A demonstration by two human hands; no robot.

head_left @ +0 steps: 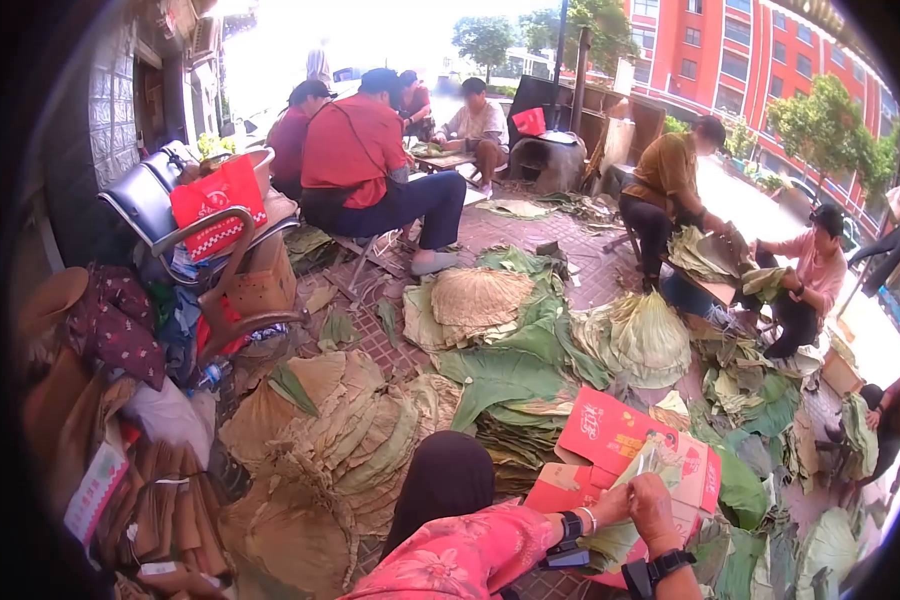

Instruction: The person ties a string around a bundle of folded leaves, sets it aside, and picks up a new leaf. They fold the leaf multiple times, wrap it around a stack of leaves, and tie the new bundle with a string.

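Note:
My left hand (608, 506), on a pink flowered sleeve with a black wrist device, and my right hand (656, 508), also wearing a black wrist band, meet low in the view. Both grip a pale green folded leaf (646, 462). More leaf (610, 545) hangs below the hands. They hover over a red cardboard box (610, 428) lying on leaf piles. My dark-clad knee (446, 482) rises to their left.
Stacks of dried tan leaves (320, 440) and green leaves (500, 375) cover the brick ground. A person in red (355, 150) sits at the back, others sit at right (670, 180) (815, 275). A chair with a red bag (215, 200) stands left.

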